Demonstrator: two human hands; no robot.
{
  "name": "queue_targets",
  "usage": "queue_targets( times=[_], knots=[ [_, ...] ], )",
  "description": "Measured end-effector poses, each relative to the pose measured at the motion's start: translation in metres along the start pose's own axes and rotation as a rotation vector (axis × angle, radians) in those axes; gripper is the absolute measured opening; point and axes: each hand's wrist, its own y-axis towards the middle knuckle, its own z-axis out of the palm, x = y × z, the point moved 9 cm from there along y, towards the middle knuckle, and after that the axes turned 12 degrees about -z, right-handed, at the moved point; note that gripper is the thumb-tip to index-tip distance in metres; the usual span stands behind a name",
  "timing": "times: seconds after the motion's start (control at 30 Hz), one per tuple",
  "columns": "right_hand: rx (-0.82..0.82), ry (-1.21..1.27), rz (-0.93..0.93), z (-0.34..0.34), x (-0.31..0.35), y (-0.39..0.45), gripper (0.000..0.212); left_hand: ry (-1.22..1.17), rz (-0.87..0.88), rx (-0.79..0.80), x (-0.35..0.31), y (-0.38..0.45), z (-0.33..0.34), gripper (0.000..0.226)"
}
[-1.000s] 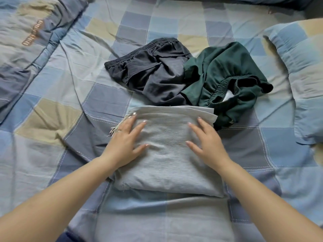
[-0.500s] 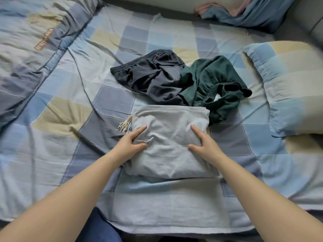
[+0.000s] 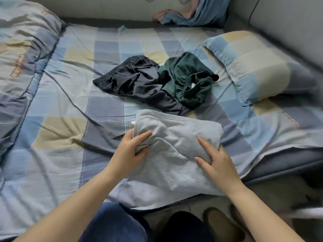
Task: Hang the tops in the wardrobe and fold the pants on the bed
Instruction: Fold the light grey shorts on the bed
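Observation:
A folded pair of light grey pants [image 3: 176, 145] is held above the near edge of the checked bed [image 3: 57, 154]. My left hand [image 3: 132, 147] grips its left side, fingers curled into the cloth. On the right side my right hand [image 3: 215, 159] holds it, fingers on top and thumb under the edge. Behind it lie dark grey shorts [image 3: 139, 84] and dark green pants [image 3: 188, 79], both crumpled and touching each other.
A checked pillow [image 3: 258, 67] lies at the right, a rolled duvet [image 3: 21, 58] at the left. Blue and pink cloth [image 3: 197, 13] is bunched at the far wall. Below the bed edge are the floor and slippers [image 3: 222, 222].
Both hands went from pressing flat on the folded grey pants to gripping its sides. The bundle has come up off the bed toward me, and the view has pulled back.

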Motion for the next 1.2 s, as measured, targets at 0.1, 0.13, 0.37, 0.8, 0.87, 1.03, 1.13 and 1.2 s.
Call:
queue_targets(
  times=[0.1,0.13,0.37,0.8,0.87,1.03,1.13,1.2],
  knots=[
    [-0.022,0.021,0.101,-0.029,0.011,-0.022,0.07,0.019,-0.012,0.112,-0.035,-0.003,-0.002,0.051],
    [-0.023,0.017,0.127,-0.041,0.016,-0.028,0.07,0.03,-0.022,0.149,-0.046,-0.004,-0.004,0.051],
    [-0.13,-0.015,0.366,-0.186,0.08,-0.084,0.072,0.043,0.02,0.421,-0.189,-0.007,-0.018,0.056],
    [-0.593,-0.286,0.903,-0.421,0.327,-0.272,0.077,-0.028,0.617,1.043,-0.505,-0.115,-0.047,0.06],
    [-0.67,-0.303,1.058,-0.421,0.373,-0.32,0.077,-0.027,0.735,1.161,-0.541,-0.161,-0.047,0.057],
    [-0.863,-0.35,1.378,-0.403,0.468,-0.429,0.075,-0.085,0.937,1.473,-0.592,-0.294,-0.043,0.053],
    [-0.939,-0.353,1.565,-0.379,0.52,-0.498,0.072,-0.044,1.034,1.65,-0.6,-0.386,-0.034,0.05],
    [-1.017,-0.349,1.625,-0.364,0.552,-0.542,0.072,-0.027,1.086,1.749,-0.606,-0.45,-0.027,0.051]
  ],
)
